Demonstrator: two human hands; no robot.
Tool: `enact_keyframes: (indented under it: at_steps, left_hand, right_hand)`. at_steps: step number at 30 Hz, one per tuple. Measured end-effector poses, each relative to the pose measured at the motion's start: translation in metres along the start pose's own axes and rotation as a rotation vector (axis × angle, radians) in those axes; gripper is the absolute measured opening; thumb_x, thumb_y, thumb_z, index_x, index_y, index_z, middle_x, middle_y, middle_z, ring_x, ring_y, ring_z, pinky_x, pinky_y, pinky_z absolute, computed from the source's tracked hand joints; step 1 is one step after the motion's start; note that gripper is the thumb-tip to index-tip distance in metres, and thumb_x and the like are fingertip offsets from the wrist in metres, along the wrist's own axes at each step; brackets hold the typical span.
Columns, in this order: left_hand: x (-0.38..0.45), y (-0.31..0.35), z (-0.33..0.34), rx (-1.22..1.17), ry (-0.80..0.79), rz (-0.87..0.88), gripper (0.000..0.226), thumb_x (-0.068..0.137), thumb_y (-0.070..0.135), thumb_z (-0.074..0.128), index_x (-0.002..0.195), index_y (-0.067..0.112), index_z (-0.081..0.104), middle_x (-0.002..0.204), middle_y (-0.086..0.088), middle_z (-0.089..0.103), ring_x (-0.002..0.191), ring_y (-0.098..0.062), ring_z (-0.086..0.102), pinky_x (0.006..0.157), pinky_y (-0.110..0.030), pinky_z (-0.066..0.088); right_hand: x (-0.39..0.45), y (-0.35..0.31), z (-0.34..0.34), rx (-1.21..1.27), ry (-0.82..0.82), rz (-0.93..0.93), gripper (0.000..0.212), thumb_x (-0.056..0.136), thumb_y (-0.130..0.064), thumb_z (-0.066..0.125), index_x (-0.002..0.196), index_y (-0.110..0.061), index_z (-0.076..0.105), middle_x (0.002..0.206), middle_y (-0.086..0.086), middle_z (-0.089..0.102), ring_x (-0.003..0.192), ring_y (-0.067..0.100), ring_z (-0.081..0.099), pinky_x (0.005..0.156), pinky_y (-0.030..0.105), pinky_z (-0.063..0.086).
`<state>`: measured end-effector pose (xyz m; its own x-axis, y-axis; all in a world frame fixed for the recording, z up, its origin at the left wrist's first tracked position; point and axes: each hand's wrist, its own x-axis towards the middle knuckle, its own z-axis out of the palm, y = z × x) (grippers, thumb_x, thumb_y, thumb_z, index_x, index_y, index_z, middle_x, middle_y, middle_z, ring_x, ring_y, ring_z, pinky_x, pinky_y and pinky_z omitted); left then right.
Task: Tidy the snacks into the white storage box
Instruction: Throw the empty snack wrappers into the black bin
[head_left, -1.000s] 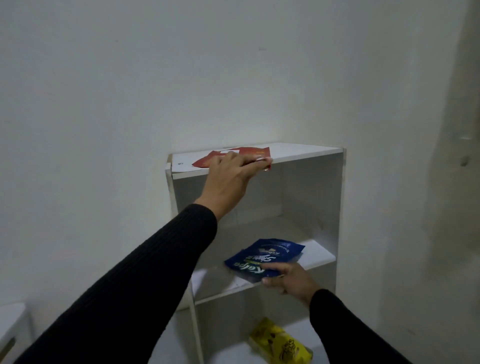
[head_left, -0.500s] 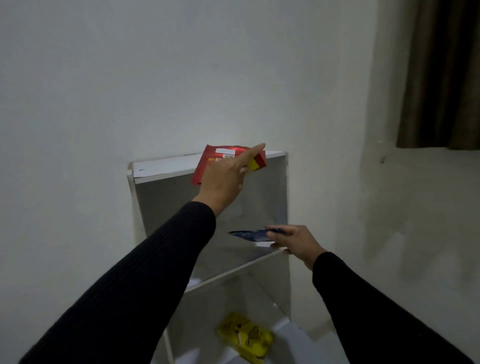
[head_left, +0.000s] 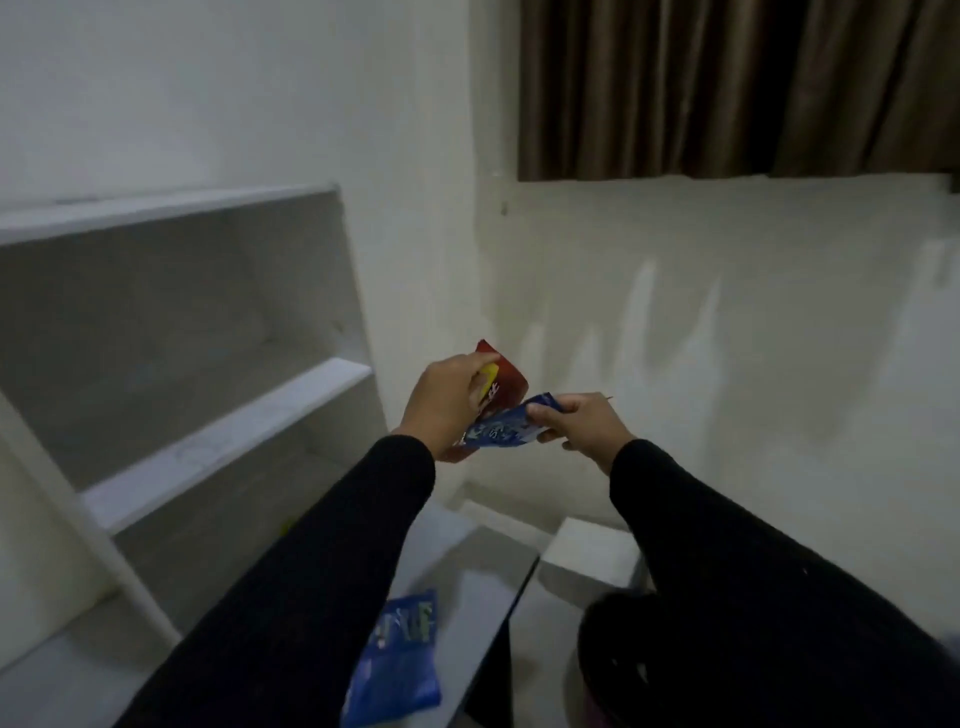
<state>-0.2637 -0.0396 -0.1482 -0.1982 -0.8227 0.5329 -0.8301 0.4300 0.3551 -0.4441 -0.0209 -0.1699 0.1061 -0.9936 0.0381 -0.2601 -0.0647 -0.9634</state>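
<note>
My left hand (head_left: 444, 402) grips a red snack packet (head_left: 506, 382) with a yellow patch, held up in front of the wall corner. Right beside it my right hand (head_left: 582, 423) pinches a blue snack packet (head_left: 501, 431), whose edge overlaps the red one. Both packets hang in the air to the right of the white shelf unit (head_left: 228, 415). Another blue packet (head_left: 397, 660) lies on a grey-white surface below my left forearm. No white storage box can be made out for certain.
A white block (head_left: 587, 558) sits low by the wall, partly behind my right sleeve. A brown curtain (head_left: 727, 88) hangs at the upper right. A dark object (head_left: 623, 670) lies at the bottom right.
Both hands have drawn away from the shelf unit to the right, carrying the red and blue packets, and have come together. The view has swung right and down.
</note>
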Motion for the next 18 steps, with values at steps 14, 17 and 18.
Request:
enact_keyframes:
  at_steps: [14, 17, 18]
  left_hand:
    - [-0.054, 0.072, 0.284, -0.267, -0.453, -0.259, 0.038, 0.092, 0.003, 0.051, 0.130, 0.009, 0.056, 0.123, -0.015, 0.062, 0.111, -0.028, 0.058, 0.094, -0.029, 0.042]
    - [-0.071, 0.072, 0.355, -0.297, -0.550, -0.387, 0.040, 0.091, 0.001, 0.053, 0.129, 0.010, 0.056, 0.122, -0.014, 0.063, 0.111, -0.028, 0.059, 0.094, -0.026, 0.043]
    - [-0.076, 0.071, 0.379, -0.302, -0.574, -0.437, 0.040, 0.091, 0.001, 0.053, 0.129, 0.010, 0.056, 0.122, -0.014, 0.063, 0.112, -0.028, 0.059, 0.096, -0.027, 0.043]
  right_hand:
    - [-0.018, 0.230, -0.131, -0.043, 0.145, 0.499, 0.022, 0.088, -0.027, 0.065, 0.105, -0.012, 0.068, 0.087, 0.006, 0.067, 0.076, 0.019, 0.063, 0.055, 0.014, 0.047]
    - [-0.001, 0.303, -0.143, -0.072, 0.060, 0.635, 0.031, 0.088, -0.030, 0.063, 0.112, -0.012, 0.067, 0.102, 0.008, 0.071, 0.089, 0.020, 0.066, 0.060, 0.017, 0.044]
    - [0.006, 0.326, -0.147, -0.082, 0.031, 0.666, 0.032, 0.088, -0.031, 0.063, 0.114, -0.011, 0.067, 0.104, 0.008, 0.072, 0.089, 0.020, 0.067, 0.059, 0.016, 0.043]
